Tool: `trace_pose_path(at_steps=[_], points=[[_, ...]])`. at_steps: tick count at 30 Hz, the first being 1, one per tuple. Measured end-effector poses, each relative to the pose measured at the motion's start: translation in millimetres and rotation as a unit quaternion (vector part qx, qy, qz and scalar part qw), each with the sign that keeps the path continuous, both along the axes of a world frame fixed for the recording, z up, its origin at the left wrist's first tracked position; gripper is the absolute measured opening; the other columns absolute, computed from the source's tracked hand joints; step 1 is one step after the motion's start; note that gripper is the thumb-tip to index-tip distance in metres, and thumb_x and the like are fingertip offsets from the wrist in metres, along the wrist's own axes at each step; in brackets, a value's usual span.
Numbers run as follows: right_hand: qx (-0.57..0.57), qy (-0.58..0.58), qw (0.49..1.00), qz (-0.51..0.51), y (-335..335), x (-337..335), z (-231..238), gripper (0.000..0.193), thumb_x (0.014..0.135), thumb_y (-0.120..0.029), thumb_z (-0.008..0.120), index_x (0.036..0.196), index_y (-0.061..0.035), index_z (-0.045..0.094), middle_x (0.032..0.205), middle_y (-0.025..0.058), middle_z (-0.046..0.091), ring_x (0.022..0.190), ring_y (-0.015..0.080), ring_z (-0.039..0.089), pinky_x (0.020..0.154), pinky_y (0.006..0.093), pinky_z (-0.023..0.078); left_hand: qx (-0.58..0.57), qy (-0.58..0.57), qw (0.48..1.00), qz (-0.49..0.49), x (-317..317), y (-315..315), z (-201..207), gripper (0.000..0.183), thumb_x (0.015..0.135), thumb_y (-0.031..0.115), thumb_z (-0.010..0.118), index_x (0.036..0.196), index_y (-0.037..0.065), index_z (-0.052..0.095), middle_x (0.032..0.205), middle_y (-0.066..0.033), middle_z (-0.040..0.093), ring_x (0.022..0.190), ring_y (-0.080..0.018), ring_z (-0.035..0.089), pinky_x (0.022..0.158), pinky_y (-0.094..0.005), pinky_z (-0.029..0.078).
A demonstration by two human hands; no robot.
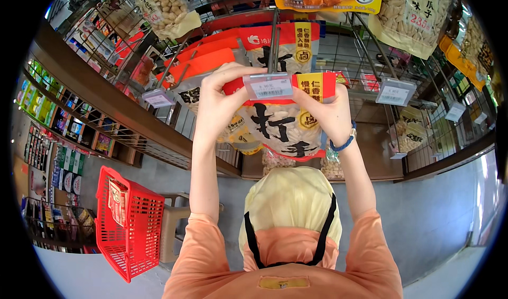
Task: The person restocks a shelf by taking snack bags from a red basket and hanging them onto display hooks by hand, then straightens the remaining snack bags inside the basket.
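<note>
A red shopping basket (129,225) hangs low at the left. The left hand (214,108) has its fingers (235,71) curled over the top edge of a red-topped snack bag (275,124) on a display hook (274,39). The right hand (330,114) pinches the same bag's right edge.

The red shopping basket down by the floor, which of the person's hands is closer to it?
Left. The left hand grips the left edge of the snack bag on the hook, on the same side as the red basket below. The right hand holds the bag's far edge.
</note>
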State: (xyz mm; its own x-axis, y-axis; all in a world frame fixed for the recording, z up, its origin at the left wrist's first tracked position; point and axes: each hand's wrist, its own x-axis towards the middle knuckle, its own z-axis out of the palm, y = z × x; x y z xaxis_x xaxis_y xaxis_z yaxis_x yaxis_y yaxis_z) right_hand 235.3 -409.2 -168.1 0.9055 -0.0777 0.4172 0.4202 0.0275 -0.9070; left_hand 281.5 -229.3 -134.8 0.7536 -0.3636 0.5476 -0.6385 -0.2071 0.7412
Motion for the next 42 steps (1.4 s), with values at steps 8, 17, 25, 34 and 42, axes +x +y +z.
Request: trace_pose_path(at_steps=[8, 17, 25, 34, 42], points=[[0.031, -0.003, 0.999, -0.009, 5.0, -8.0, 2.8, 0.017, 0.073, -0.014, 0.064, 0.081, 0.0013, 0.063, 0.067, 0.0025, 0.062, 0.058, 0.0034, 0.054, 0.052, 0.0189, 0.042, -0.04, -0.018, 0.999, 0.006, -2.2, -3.5, -1.8, 0.028, 0.06, -0.006, 0.055, 0.086, 0.001, 0.063, 0.072, -0.0048, 0.056, 0.071, -0.0119, 0.051, 0.066, -0.0221, 0.041], [0.045, -0.001, 0.999, -0.011, 3.0, -4.8, 7.9, 0.02, 0.073, -0.016, 0.065, 0.084, 0.0006, 0.063, 0.072, 0.0019, 0.062, 0.061, 0.0033, 0.053, 0.054, 0.0189, 0.042, -0.031, -0.054, 0.998, 0.022, 0.3, -7.4, 5.6, 0.024, 0.059, -0.006, 0.056, 0.081, 0.0, 0.063, 0.072, -0.0049, 0.056, 0.071, -0.0125, 0.05, 0.067, -0.0227, 0.04], [0.056, -0.01, 0.998, -0.023, 1.7, 7.2, -3.4, 0.021, 0.073, -0.017, 0.065, 0.083, 0.0017, 0.063, 0.073, 0.0027, 0.062, 0.063, 0.0037, 0.053, 0.056, 0.0188, 0.042, -0.035, 0.048, 0.998, -0.028, 10.5, -10.2, 3.6, 0.016, 0.067, -0.001, 0.056, 0.082, -0.002, 0.062, 0.079, -0.0038, 0.054, 0.075, -0.0107, 0.053, 0.066, -0.0207, 0.043], [0.063, -0.018, 0.998, -0.007, -3.4, 24.5, -10.6, 0.024, 0.073, -0.019, 0.066, 0.083, 0.0026, 0.062, 0.075, 0.003, 0.062, 0.065, 0.0035, 0.053, 0.057, 0.0185, 0.042, -0.044, -0.036, 0.996, 0.064, 7.3, -17.0, -33.1, 0.066, 0.068, 0.0, 0.06, 0.125, 0.005, 0.027, 0.121, -0.0128, 0.037, 0.105, -0.019, 0.043, 0.087, -0.03, 0.038], [0.079, 0.034, 0.996, -0.009, -8.5, 51.5, -16.3, 0.02, 0.075, -0.018, 0.063, 0.086, -0.0005, 0.061, 0.079, 0.0016, 0.06, 0.069, 0.0041, 0.053, 0.061, 0.0187, 0.042, -0.157, -0.005, 0.98, 0.123, -10.8, -30.6, -88.6, 0.087, 0.07, 0.006, 0.065, 0.131, 0.004, 0.003, 0.128, -0.0214, 0.019, 0.108, -0.0255, 0.039, 0.092, -0.0371, 0.031]])
